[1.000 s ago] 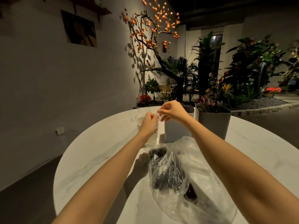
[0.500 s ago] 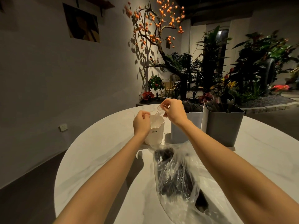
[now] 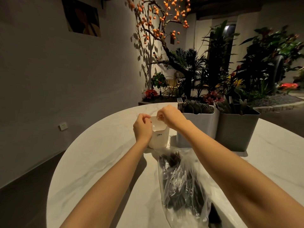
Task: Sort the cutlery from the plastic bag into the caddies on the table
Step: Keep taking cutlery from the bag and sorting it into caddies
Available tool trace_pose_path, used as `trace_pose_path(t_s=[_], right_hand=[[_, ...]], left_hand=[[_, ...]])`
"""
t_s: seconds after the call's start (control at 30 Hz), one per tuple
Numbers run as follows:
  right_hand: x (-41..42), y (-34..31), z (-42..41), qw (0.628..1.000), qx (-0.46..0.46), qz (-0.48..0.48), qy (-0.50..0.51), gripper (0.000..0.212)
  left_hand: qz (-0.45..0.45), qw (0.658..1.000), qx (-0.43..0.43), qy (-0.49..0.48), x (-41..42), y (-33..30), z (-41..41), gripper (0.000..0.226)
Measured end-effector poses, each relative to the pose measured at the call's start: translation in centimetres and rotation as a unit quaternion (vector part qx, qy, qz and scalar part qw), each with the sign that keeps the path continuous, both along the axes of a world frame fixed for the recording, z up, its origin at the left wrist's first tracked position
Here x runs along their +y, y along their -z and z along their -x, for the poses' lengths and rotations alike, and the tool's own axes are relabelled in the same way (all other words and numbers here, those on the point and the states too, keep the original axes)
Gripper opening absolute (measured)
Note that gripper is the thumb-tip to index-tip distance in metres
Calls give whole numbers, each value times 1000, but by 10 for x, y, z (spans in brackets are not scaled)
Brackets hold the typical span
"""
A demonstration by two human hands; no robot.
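My left hand (image 3: 142, 127) and my right hand (image 3: 169, 116) hover over the small white caddy (image 3: 159, 139) marked CRBW. Both pinch a thin clear plastic utensil (image 3: 154, 123) held over the caddy's mouth; its exact shape is hard to make out. The clear plastic bag (image 3: 182, 183) lies on the round white table (image 3: 98, 162) under my forearms, with dark cutlery inside. A light grey caddy (image 3: 197, 127) full of dark forks stands right of the white one. A darker grey caddy (image 3: 236, 130) with dark cutlery stands further right.
The table's curved edge runs along the left, with dark floor and a wall beyond it. Behind the caddies are potted plants (image 3: 213, 71) and a tree with orange fruit (image 3: 158, 22).
Both hands have come down from above and behind the white caddy to its mouth, first drawing slightly apart. The camera has tilted up a little.
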State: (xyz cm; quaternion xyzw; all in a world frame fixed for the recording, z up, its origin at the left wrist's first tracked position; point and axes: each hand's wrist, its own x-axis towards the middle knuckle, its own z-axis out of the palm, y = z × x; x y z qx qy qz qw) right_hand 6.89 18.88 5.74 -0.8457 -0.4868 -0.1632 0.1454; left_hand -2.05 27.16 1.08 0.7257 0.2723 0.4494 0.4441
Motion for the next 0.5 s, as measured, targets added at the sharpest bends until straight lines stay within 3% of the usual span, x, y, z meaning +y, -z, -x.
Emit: trace_pose_path(t_s=[0.3,0.4,0.5], right_hand=[[9,15,-1,994,76,73,6,25],[5,12,0,995,96,29,-3,31],[-5,3,4,996,89,-25,-19,24]], left_hand=[[-16,1000,22,9,3,1,-2,22],[-6,999,41,23,3,-2,0,23],[1,998,55,20,2,-5,3,22]])
